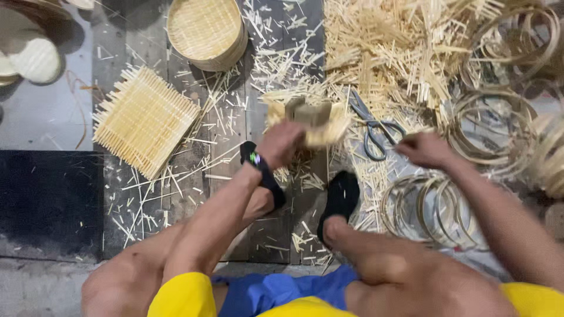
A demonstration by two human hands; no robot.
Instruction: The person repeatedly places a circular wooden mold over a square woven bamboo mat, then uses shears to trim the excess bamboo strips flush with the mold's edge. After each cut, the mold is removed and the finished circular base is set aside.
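- The left hand (281,142) is closed around a blurred bundle of pale bamboo strips with a small block-shaped piece on top (309,120), holding it up above the dark wooden floor planks (229,117).
- A black wrist strap with a small coloured face (254,158) sits on the left wrist, just below that bundle.
- The right hand (424,149) rests to the right of the bundle, fingers curled loosely; whether it grips anything cannot be told.
- Grey metal scissors (371,126) lie between the bundle and the right hand, just beside its fingertips.
- A square woven mat of pale bamboo slats (144,120) lies on the floor well to the left of the bundle.
- A round woven bamboo tray stack (207,32) sits above and left of the bundle.
- Loose bamboo sticks (399,53) are heaped above and right of the bundle.
- Thin bamboo hoops (432,208) lie piled to the right of the bundle, below the right hand.
- Black sandals (341,196) on the feet sit below the bundle.
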